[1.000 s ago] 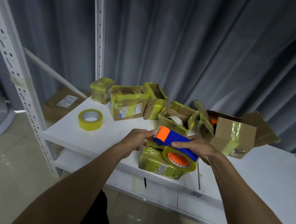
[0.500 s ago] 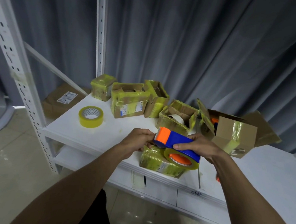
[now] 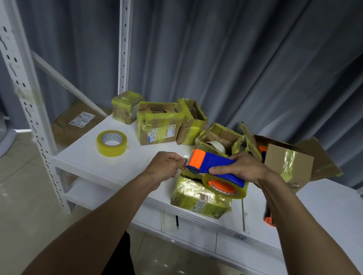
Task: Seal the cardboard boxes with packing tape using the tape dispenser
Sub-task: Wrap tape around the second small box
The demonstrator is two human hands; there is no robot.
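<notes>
My right hand (image 3: 245, 169) still grips the blue-and-orange tape dispenser (image 3: 217, 164), fingers curled round its handle, just above the tape-wrapped cardboard box (image 3: 200, 199) at the white table's (image 3: 132, 168) front edge. My left hand (image 3: 166, 168) has slid out from under the nose; thumb and forefinger now pinch the tape end (image 3: 184, 158) at the toothed blade. The spare tape roll (image 3: 111, 142) hasn't moved.

Glossy plastic tape dispenser (image 3: 215, 167), cardboard boxes (image 3: 201, 199) under shiny yellowish tape, smooth white shelf (image 3: 85, 159).

blue-orange tape dispenser (image 3: 219, 163), above taped box (image 3: 196, 196)
</notes>
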